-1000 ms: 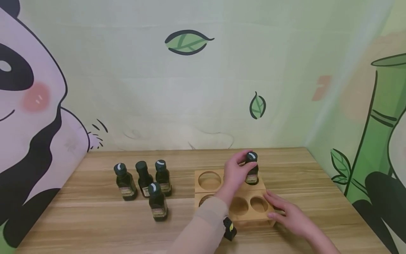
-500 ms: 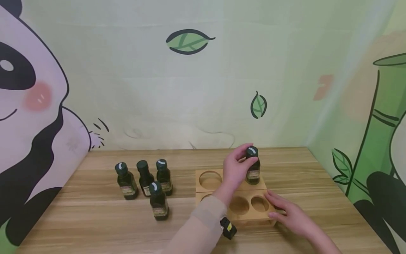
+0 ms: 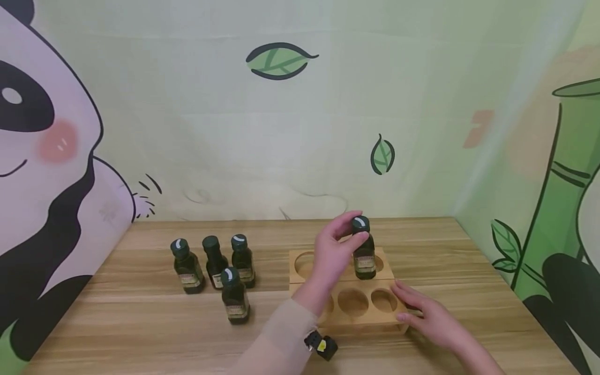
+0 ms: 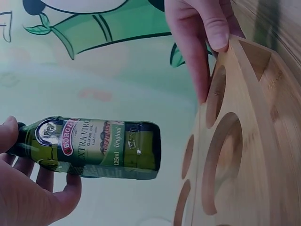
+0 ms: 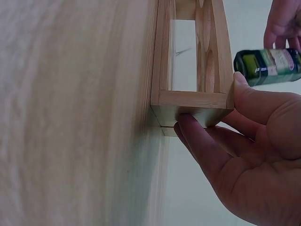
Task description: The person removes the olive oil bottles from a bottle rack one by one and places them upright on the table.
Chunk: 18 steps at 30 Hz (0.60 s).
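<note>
My left hand pinches a small dark green olive oil bottle by its cap and neck. The bottle hangs upright above the wooden bottle rack, clear of its holes, and its label reads "extra virgin olive oil" in the left wrist view. My right hand grips the rack's right end, with the thumb at the front top edge and the fingers against the end wall, as the right wrist view shows. Round holes in two rows show in the rack's top; my left hand and sleeve hide some of them.
Several similar bottles stand upright left of the rack: a front bottle, a far-left bottle, a middle bottle and a back bottle. A printed cloth backdrop rises behind the wooden table.
My left hand has lifted the bottle out of the rack's back right hole, then carried it left and slightly nearer. The right hand has stayed on the rack's end.
</note>
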Each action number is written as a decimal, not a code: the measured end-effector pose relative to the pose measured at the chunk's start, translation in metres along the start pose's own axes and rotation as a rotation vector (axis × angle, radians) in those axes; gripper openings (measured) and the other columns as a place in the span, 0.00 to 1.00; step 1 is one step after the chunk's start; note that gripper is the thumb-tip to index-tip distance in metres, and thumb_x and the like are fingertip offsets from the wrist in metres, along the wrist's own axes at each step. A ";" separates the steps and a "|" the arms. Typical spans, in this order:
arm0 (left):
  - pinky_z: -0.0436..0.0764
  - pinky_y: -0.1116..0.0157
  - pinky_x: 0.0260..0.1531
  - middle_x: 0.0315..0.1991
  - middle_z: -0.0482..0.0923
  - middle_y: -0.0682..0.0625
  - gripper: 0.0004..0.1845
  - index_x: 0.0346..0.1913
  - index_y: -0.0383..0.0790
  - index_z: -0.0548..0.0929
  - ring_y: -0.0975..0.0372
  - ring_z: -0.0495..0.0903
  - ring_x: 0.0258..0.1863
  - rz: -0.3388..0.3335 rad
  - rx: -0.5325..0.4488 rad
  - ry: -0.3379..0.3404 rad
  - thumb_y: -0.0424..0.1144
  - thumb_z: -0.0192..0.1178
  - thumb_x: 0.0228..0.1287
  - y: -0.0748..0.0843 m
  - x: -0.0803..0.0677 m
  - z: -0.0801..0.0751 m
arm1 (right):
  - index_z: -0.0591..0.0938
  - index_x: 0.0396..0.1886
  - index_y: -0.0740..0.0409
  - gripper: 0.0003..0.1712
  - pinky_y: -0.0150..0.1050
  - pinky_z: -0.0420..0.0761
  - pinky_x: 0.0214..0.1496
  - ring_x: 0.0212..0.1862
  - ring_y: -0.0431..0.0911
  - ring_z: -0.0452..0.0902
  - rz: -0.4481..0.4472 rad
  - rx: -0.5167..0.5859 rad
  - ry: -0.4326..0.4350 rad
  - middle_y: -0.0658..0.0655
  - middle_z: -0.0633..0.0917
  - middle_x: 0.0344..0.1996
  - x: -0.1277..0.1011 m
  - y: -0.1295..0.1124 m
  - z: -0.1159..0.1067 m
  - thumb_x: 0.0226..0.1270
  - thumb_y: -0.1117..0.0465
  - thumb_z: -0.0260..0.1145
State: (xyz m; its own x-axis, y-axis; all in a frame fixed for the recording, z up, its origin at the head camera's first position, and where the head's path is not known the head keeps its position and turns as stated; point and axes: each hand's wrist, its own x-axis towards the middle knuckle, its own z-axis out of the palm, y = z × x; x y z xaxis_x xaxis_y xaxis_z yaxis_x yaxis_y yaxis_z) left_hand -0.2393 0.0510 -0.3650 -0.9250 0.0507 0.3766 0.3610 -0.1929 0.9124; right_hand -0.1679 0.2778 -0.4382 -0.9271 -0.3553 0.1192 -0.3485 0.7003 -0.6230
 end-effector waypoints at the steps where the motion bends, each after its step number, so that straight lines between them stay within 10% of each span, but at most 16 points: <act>1: 0.82 0.62 0.48 0.44 0.86 0.43 0.20 0.55 0.37 0.84 0.59 0.83 0.45 -0.007 -0.002 -0.006 0.27 0.69 0.58 0.002 -0.002 -0.002 | 0.72 0.69 0.65 0.34 0.64 0.64 0.65 0.68 0.67 0.63 0.004 0.001 -0.001 0.68 0.67 0.70 0.000 0.000 0.000 0.67 0.54 0.67; 18: 0.83 0.60 0.44 0.46 0.85 0.43 0.22 0.57 0.39 0.83 0.57 0.82 0.47 -0.068 -0.019 -0.066 0.26 0.68 0.58 0.025 -0.030 -0.040 | 0.72 0.68 0.66 0.34 0.63 0.64 0.65 0.68 0.67 0.64 0.003 -0.008 0.020 0.67 0.67 0.69 -0.002 -0.003 0.000 0.66 0.55 0.68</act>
State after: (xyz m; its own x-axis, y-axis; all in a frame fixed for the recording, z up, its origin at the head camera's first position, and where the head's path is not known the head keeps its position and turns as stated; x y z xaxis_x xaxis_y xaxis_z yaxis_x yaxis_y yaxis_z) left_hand -0.2077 0.0050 -0.3599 -0.9373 0.1285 0.3239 0.2944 -0.2053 0.9334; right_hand -0.1649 0.2760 -0.4365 -0.9306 -0.3409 0.1330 -0.3470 0.7064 -0.6169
